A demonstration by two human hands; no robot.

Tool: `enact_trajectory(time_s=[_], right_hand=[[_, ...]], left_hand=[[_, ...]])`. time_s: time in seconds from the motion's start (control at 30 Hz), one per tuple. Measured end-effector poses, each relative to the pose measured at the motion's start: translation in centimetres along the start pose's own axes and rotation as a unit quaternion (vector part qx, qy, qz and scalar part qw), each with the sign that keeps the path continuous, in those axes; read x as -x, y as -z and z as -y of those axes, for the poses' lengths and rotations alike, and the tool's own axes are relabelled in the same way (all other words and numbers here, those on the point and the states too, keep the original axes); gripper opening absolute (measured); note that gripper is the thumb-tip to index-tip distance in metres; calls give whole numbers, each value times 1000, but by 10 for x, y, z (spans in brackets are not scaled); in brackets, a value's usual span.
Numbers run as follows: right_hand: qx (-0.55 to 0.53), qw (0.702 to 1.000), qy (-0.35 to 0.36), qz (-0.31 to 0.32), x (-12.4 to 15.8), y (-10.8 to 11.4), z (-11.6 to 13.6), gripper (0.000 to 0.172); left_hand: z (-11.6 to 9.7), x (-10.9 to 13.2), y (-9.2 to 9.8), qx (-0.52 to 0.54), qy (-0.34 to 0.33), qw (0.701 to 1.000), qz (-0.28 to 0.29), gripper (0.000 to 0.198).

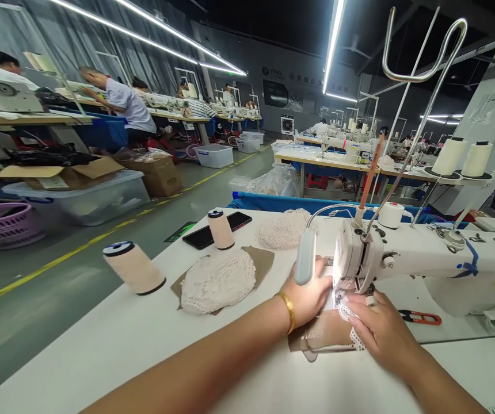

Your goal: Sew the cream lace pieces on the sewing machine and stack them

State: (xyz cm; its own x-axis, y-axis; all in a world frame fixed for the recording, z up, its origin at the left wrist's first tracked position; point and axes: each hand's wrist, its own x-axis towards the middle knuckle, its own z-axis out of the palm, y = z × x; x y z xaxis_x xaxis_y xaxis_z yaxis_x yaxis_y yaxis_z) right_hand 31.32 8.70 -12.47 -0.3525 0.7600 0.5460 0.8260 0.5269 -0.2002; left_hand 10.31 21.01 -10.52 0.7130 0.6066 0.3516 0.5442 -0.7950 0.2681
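Note:
The white sewing machine (360,253) has its lit needle area between my two hands. My left hand (310,296), a gold bangle at its wrist, lies flat beside the presser foot with fingers stretched toward it, partly behind the grey lamp (305,256). With thumb and fingers, my right hand (379,322) pinches a white lace trim (357,338) just right of the needle. Under the trim lies a brown, shiny sheet (329,328) with a pale edge. What is directly beneath my left fingers is hidden.
Left on the table are cream lace pieces (219,282), another lace pile (282,230), two thread cones (134,269) (220,230) and a black phone (241,218). Red-handled thread snips (429,318) lie right of my right hand. Other people sew at machines beyond.

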Motion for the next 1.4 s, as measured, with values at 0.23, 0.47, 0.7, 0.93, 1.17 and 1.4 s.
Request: enact_trajectory(time_s=[0.23,0.47,0.7,0.93,1.17,1.4], right_hand=[[-24,1000,-15,12,-8,-1,10,24],[7,1000,-13,-24,-5,-1,6,25],[-3,999,-29,-22,-5,1,9,25],[-34,999,-20,26,-6,-3,10,29],[-32,996,-33,70,-3,-3,8,25],[-17,998,-15,50,-4,-3,10,40]], left_hand=[[1,2,15,-1,-3,1000,0,30],[14,-33,-13,-1,-14,999,44,27],[5,25,10,-116,-49,990,-61,20],[-22,37,32,10,-87,996,-21,27],[-18,46,1,17,-84,996,1,13],[-21,48,3,41,-117,992,-16,7]])
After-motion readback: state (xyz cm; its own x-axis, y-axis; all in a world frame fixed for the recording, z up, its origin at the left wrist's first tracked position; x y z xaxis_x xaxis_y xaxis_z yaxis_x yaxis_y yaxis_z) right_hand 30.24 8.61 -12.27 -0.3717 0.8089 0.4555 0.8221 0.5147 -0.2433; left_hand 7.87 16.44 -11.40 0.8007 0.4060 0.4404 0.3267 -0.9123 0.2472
